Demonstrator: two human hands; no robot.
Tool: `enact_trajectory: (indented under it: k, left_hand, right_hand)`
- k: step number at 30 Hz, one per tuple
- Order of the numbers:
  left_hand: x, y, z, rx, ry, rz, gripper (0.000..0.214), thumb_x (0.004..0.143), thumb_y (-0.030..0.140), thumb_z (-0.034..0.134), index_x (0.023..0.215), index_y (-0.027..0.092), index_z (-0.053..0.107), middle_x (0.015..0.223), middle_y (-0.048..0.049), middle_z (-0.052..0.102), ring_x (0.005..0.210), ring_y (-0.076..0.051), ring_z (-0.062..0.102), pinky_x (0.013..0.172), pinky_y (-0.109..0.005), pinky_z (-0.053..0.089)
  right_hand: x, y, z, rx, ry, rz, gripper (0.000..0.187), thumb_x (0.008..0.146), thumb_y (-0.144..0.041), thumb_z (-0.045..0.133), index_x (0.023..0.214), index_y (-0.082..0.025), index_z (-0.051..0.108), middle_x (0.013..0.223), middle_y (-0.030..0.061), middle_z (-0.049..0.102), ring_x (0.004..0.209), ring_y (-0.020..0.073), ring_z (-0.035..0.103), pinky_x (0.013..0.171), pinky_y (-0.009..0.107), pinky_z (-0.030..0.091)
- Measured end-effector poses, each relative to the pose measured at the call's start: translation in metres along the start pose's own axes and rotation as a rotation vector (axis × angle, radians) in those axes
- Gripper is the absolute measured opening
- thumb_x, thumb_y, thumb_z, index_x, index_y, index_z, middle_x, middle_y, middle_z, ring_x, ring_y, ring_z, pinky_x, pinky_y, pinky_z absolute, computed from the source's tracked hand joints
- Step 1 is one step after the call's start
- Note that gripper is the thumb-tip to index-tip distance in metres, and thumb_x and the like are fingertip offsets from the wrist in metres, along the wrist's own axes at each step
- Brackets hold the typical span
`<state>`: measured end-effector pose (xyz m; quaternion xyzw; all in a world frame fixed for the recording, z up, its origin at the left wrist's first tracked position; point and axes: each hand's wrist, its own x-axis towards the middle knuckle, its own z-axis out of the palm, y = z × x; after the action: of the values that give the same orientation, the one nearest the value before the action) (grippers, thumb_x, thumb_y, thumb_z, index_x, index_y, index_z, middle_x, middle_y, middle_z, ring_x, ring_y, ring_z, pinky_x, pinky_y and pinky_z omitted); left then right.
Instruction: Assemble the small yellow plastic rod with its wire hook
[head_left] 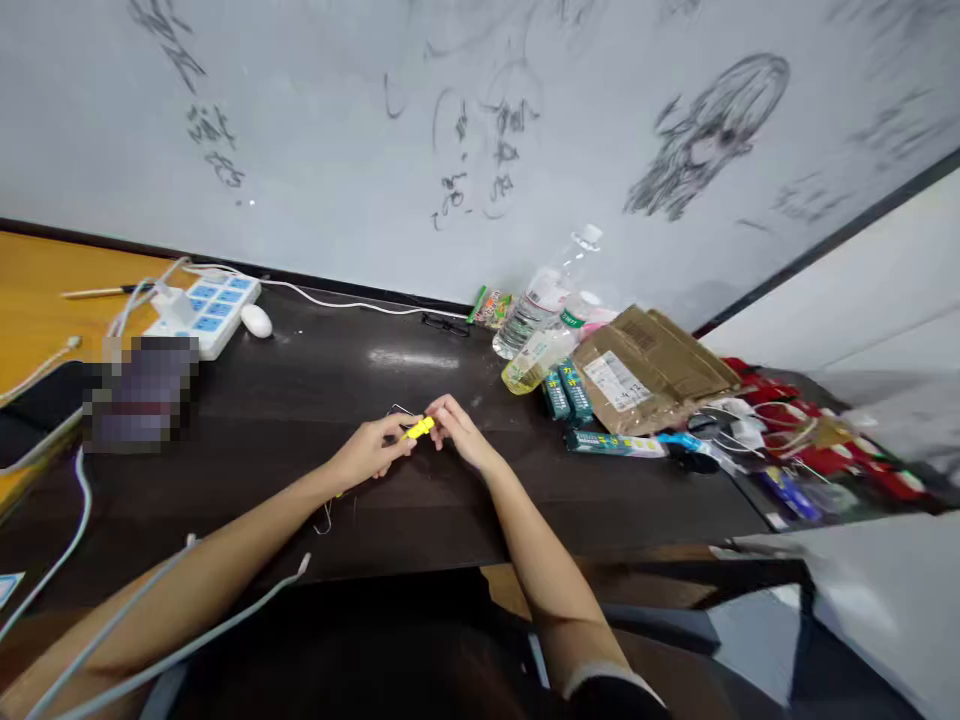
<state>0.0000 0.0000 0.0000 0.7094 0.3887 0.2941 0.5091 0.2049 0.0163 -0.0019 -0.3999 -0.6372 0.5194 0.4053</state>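
A small bright yellow piece (420,428), perhaps plastic and with a stepped outline, is held over the dark table. My left hand (369,450) pinches its left end between thumb and fingers. At the other end my right hand (459,432) has its fingers curled in against the piece; the exact contact is too small to make out. A thin bent wire (324,520) lies on the table below my left wrist. Another thin wire bit (403,409) shows just behind my left fingers. A little yellow also peeks out under my left wrist, mostly hidden.
On the left are a power strip (217,310), a white mouse-like object (256,321) and a pixelated dark object (146,395). Pale cables (247,615) cross my left forearm. To the right stand bottles (536,305), small teal boxes (576,390) and a cardboard package (652,365).
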Motion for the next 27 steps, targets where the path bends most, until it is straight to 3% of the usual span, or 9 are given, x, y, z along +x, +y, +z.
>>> enact_trajectory:
  k: [5, 11, 19, 24, 27]
  left_hand:
    - [-0.002, 0.003, 0.002, 0.023, 0.008, 0.024, 0.045, 0.085, 0.039, 0.053, 0.128, 0.023, 0.051, 0.081, 0.0009, 0.063, 0.039, -0.004, 0.046, 0.037, -0.016, 0.039]
    - [-0.002, 0.007, 0.000, 0.060, -0.023, 0.016, 0.045, 0.085, 0.037, 0.054, 0.128, 0.024, 0.051, 0.079, 0.0017, 0.061, 0.039, -0.005, 0.047, 0.037, -0.016, 0.038]
    - [-0.002, 0.006, 0.000, 0.031, -0.015, 0.009, 0.046, 0.085, 0.038, 0.054, 0.128, 0.022, 0.051, 0.079, 0.0013, 0.061, 0.038, -0.005, 0.046, 0.036, -0.017, 0.037]
    - [-0.002, 0.009, 0.001, 0.091, -0.004, 0.045, 0.041, 0.084, 0.036, 0.055, 0.124, 0.024, 0.056, 0.078, 0.0031, 0.060, 0.037, -0.003, 0.046, 0.040, -0.016, 0.037]
    - [-0.002, 0.009, 0.001, 0.095, 0.001, 0.040, 0.043, 0.085, 0.038, 0.055, 0.125, 0.024, 0.055, 0.079, 0.0026, 0.061, 0.038, -0.004, 0.046, 0.041, -0.017, 0.038]
  right_hand:
    - [-0.002, 0.001, -0.002, -0.235, -0.057, 0.041, 0.040, 0.092, -0.053, 0.040, 0.071, -0.019, 0.041, 0.059, -0.0056, 0.039, 0.049, 0.0073, 0.037, 0.046, 0.020, 0.031]
    - [-0.004, -0.002, -0.008, -0.091, -0.166, 0.032, 0.023, 0.089, -0.042, 0.049, 0.089, -0.020, 0.046, 0.067, -0.0051, 0.045, 0.058, 0.0088, 0.044, 0.054, 0.020, 0.039]
    - [-0.003, 0.000, -0.011, -0.060, -0.152, 0.026, 0.027, 0.085, -0.044, 0.056, 0.090, -0.019, 0.048, 0.067, -0.0039, 0.049, 0.057, 0.0090, 0.045, 0.051, 0.020, 0.039]
    - [-0.002, 0.000, -0.005, -0.212, -0.095, 0.046, 0.039, 0.087, -0.052, 0.049, 0.069, -0.018, 0.043, 0.057, -0.0058, 0.038, 0.051, 0.0069, 0.034, 0.047, 0.020, 0.027]
    - [-0.002, -0.002, -0.002, -0.229, -0.060, 0.028, 0.042, 0.090, -0.055, 0.042, 0.069, -0.018, 0.044, 0.058, -0.0054, 0.036, 0.052, 0.0074, 0.033, 0.048, 0.020, 0.026]
